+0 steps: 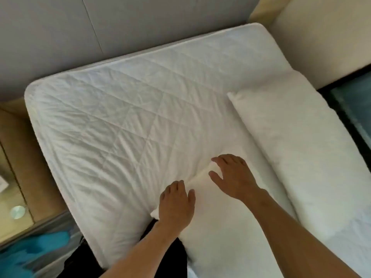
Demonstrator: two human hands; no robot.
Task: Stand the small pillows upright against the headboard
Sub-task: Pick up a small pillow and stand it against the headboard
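Observation:
A white pillow (220, 227) lies flat on the near part of the bed, and both hands are on its left edge. My left hand (176, 203) curls over the near corner of that edge. Further along the same edge, my right hand (232, 175) closes fingers and thumb on the fabric. A second white pillow (291, 137) lies flat along the bed's right side, apart from both hands. The grey padded headboard (60, 37) runs along the far side of the mattress (112, 109), with nothing leaning on it.
A wooden nightstand (18, 157) stands left of the bed with a round silvery object (17, 212) on it. Blue fabric (34, 249) lies at the bottom left. A beige upholstered panel (321, 37) sits at the top right, above a dark glass surface (353, 101).

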